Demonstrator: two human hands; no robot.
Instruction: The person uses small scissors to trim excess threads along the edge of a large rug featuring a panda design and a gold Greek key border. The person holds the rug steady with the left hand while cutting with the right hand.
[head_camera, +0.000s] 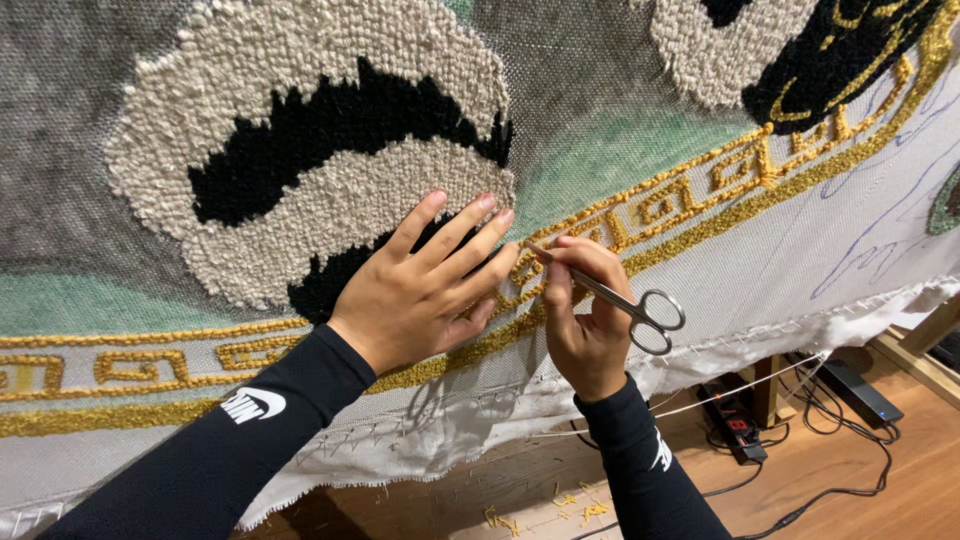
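Only one screen: small red digit display (738, 424) on a flat black box (730, 415), lying on the wood floor (860, 490) lower right, just beside a frame leg (767, 390). No pkgs, signs or labels otherwise.

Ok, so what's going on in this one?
A person is working on a tufted rug stretched upright on a frame. The left hand lies flat on the cloth, fingers spread over the black and cream pile. The right hand holds small metal scissors, tips at the gold yarn border. Yellow yarn snippets lie on the wooden floor below.
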